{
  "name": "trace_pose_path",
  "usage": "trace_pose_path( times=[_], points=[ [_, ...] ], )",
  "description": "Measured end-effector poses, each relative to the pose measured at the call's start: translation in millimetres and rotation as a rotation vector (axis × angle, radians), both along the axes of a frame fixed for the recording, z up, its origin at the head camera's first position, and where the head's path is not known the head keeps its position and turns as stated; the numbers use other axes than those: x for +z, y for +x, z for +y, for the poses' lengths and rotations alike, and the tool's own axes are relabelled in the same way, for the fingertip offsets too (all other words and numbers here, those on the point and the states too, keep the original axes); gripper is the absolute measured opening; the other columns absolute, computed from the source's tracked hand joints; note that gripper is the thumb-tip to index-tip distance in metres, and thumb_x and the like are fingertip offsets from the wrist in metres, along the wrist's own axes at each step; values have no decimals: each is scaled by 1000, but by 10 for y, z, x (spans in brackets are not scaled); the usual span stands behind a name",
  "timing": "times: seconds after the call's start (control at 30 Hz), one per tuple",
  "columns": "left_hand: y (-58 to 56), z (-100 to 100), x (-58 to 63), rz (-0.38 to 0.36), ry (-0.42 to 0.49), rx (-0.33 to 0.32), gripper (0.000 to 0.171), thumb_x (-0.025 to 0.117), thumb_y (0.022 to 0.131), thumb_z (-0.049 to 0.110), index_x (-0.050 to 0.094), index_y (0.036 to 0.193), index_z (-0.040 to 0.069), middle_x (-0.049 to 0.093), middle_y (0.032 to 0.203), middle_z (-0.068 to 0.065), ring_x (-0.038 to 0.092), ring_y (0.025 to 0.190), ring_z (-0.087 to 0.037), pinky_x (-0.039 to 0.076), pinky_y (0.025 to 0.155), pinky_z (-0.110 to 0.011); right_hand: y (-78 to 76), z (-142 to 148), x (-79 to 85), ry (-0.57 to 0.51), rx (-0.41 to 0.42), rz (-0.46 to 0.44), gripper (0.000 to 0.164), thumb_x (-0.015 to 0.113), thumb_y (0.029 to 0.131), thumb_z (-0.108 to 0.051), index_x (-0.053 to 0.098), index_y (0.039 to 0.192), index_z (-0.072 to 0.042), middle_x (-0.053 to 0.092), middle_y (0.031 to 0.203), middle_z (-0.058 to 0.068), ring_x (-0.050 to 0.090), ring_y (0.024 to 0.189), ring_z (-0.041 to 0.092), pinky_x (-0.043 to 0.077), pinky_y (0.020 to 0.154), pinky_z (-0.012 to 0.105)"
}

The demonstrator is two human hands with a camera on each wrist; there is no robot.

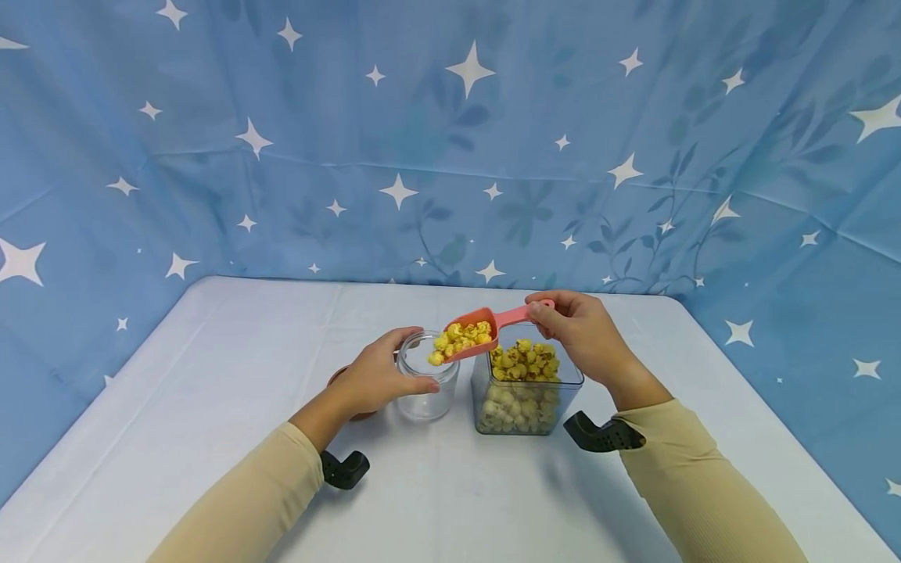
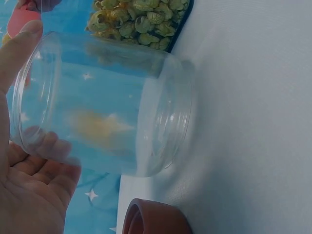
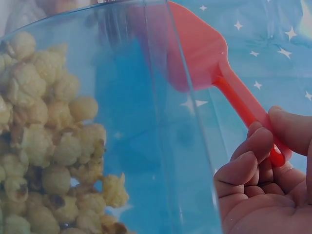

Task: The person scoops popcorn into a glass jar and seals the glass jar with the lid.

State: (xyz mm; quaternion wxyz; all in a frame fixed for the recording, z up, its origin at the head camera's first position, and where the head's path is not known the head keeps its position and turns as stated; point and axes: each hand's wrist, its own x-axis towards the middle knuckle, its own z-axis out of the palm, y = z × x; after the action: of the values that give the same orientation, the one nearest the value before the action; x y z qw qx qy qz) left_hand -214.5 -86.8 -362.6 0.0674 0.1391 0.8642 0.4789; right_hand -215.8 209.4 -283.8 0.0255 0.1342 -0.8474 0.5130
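My left hand (image 1: 380, 374) holds a clear round jar (image 1: 425, 403) near its rim, thumb on one side and fingers on the other. The jar stands upright on the table with its mouth open. My right hand (image 1: 580, 328) pinches the handle of a pink scoop (image 3: 200, 53) between thumb and fingers. Yellow popcorn (image 1: 466, 336) fills the scoop, whose front edge tilts down over the jar's mouth. In the left wrist view a blurred yellow piece (image 2: 97, 127) shows through the jar wall. Beside the jar stands a clear square container (image 1: 566, 391) with popcorn (image 1: 524, 361) in it.
A reddish-brown round object (image 2: 163, 217) with a hollow rim sits behind my left hand, left of the jar. The white tablecloth (image 1: 450, 500) covers the table. A blue curtain with white stars (image 1: 422, 141) hangs at the table's back edge.
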Motion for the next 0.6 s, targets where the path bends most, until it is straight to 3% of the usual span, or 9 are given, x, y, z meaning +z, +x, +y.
trace_pose_path(
  times=[0.27,0.6],
  points=[
    [3,-9,6,5,27,-14,92,89,76,35,42,151,13,50,144,-5,51,125,-27,45,102,-49,-4,2,6,2,18,11,36,58,104,-23,63,122,7,53,84,13,50,79,22,42,66,29],
    [-3,-32,-14,15,48,-30,93,90,74,38,43,150,11,52,142,-9,53,126,-31,46,100,-50,9,18,-14,4,13,22,38,58,104,-24,62,124,8,53,85,14,50,80,24,44,66,29]
  ],
)
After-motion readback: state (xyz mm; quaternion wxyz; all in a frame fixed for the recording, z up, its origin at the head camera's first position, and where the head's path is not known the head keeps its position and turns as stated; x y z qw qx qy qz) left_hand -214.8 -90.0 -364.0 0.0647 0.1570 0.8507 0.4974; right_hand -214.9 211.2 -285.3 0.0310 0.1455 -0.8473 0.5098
